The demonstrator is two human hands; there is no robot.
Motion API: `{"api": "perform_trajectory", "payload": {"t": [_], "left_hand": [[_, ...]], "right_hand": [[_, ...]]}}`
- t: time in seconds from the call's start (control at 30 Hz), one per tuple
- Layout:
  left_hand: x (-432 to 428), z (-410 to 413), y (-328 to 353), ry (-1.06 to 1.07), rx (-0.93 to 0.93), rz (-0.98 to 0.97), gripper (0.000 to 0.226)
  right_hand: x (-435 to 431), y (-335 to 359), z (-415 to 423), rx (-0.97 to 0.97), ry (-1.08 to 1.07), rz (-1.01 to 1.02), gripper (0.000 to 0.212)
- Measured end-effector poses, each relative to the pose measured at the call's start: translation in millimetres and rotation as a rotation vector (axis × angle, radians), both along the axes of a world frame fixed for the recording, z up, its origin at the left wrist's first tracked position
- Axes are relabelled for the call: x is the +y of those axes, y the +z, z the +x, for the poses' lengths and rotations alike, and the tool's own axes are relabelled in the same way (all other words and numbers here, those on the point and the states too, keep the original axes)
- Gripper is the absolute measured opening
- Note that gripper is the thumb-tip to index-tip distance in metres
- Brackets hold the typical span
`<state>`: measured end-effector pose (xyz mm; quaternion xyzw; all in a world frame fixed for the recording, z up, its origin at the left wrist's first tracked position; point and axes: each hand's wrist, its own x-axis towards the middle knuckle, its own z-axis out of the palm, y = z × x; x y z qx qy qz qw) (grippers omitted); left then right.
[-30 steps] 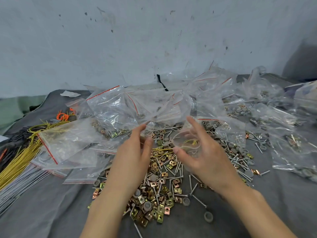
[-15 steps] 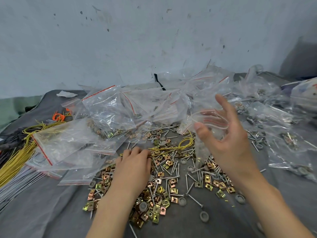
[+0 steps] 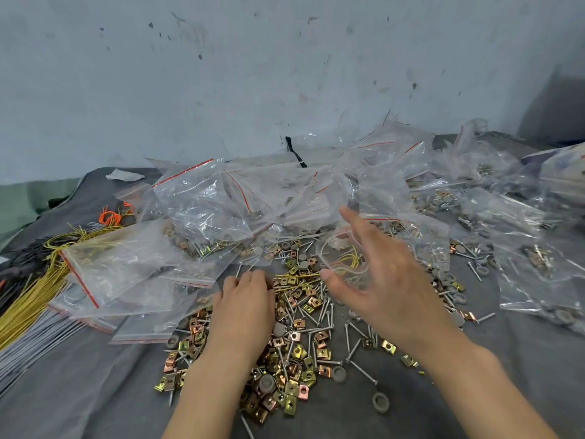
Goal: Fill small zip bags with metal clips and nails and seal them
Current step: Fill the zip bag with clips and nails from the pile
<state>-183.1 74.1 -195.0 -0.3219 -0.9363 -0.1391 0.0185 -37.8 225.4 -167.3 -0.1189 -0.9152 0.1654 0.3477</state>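
- The clips [image 3: 285, 375] lie heaped under the left wrist, with nails [image 3: 319, 315] mixed in just right of its fingers.
- The left hand [image 3: 245, 307] is down on the heap with its fingers clenched into the clips. Whether they have caught any, I cannot tell.
- A second ago this hand shared the bag with the right. It has let go and dropped, so gathering clips looks like the step in hand.
- A wire [image 3: 297, 277] lies on the clips between the two hands.
- The right hand [image 3: 386, 280] alone is grasping the bag [image 3: 343, 258] off the table, thumb at the near edge and fingers spread behind. The grip is blurred.
- Half a second ago the bag was higher and farther right. Now it is lower, near the left fingertips, likely ready for filling.
- Beyond all the fingers, the other bags [image 3: 202, 204] lie as before.
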Motion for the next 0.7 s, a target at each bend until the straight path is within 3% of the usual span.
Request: {"api": "perform_trajectory", "payload": {"t": [0.13,0.3,0.53,0.7], "left_hand": [[-1.3,-1.0,2.3,-0.038,-0.018,0.078,0.013],[-2.9,0.9,7.0,-0.086,0.014,0.151,0.028],[-5.8,16.5,48.9,-0.232,-0.048,0.738,0.024],[-8.3,35.6,67.6,-0.412,-0.101,0.692,0.021]], "right_hand": [[-1.5,-3.3,-2.9,-0.005,0.015,-0.003,0.078],[-5.9,-6.6,-6.7,-0.018,0.035,-0.010,0.082],[-7.7,-9.2,-11.0,-0.041,0.068,-0.033,0.089],[-9.0,-10.7,-13.1,-0.013,0.082,-0.034,0.090]]}}
